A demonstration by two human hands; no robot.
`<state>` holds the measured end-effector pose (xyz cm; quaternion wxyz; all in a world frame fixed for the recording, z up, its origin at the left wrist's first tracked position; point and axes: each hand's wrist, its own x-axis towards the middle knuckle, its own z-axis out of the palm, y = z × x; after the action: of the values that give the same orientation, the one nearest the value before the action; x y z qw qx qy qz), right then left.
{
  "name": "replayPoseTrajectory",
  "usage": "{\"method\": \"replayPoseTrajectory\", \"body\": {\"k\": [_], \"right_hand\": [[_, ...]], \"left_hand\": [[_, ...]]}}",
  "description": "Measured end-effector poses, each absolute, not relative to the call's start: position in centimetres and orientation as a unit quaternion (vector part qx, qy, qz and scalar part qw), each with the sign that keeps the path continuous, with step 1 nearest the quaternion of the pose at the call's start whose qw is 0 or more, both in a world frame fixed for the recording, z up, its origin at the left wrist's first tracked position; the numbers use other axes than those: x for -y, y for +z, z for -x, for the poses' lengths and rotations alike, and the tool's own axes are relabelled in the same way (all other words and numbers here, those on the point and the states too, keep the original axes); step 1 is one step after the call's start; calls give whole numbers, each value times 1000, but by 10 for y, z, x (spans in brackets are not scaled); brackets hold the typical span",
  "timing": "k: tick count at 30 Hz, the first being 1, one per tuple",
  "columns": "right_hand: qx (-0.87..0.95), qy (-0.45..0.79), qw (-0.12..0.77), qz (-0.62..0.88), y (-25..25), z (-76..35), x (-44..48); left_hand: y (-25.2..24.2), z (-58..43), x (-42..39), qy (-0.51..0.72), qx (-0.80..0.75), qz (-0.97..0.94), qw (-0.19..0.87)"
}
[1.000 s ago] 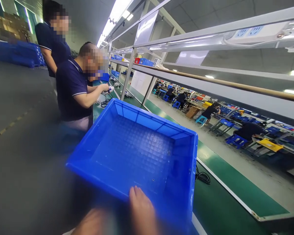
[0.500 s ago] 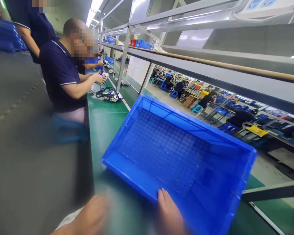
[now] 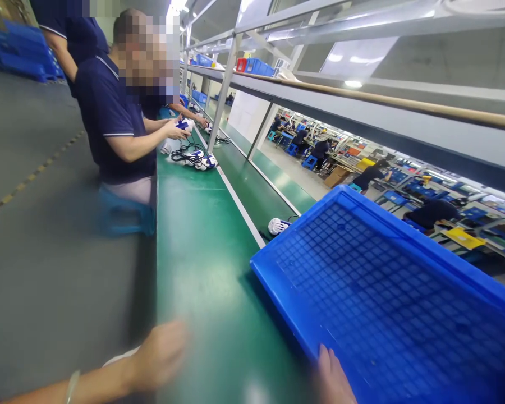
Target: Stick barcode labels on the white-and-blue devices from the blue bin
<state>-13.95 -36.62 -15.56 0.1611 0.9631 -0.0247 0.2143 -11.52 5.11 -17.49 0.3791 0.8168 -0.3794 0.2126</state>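
A large blue plastic crate (image 3: 387, 292) with a gridded bottom is tilted over the right side of the green work surface (image 3: 202, 252), its open side towards me. My right hand (image 3: 335, 375) grips its near rim, fingertips over the edge and thumb hidden. The crate holds nothing that I can see. Away from the crate, my left hand (image 3: 162, 353) hovers at the bench's near left edge; its fingers are smeared by motion. Just past the crate's left corner lies a small white device (image 3: 278, 225) with dark stripes.
Farther along the bench, a seated co-worker (image 3: 109, 118) holds a white and blue device (image 3: 184, 124). Similar devices with black cables (image 3: 193, 157) lie in front. A metal post (image 3: 225, 92) and a long shelf (image 3: 362, 112) frame the right side. A blue stool (image 3: 126, 213) stands on the left.
The crate has moved right with my right hand and tilted more, uncovering green surface and the small white device. My left hand stays away from the crate, near the bench edge.
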Motion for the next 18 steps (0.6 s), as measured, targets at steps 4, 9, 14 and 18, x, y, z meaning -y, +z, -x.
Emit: {"method": "replayPoseTrajectory", "body": {"k": [4,9,14,18], "right_hand": [[41,203,154,-966,-167,100,375],[90,148,56,-983,-184,69,400],[166,107,-7,-980,-185,48,418],[213,113,-30,-970,-179,23,426]], "left_hand": [[-175,115,-47,221,367,-821,377],[-180,116,-45,232,352,-828,369],[-182,116,-46,240,348,-825,374],[-183,116,-47,235,349,-831,363]]}}
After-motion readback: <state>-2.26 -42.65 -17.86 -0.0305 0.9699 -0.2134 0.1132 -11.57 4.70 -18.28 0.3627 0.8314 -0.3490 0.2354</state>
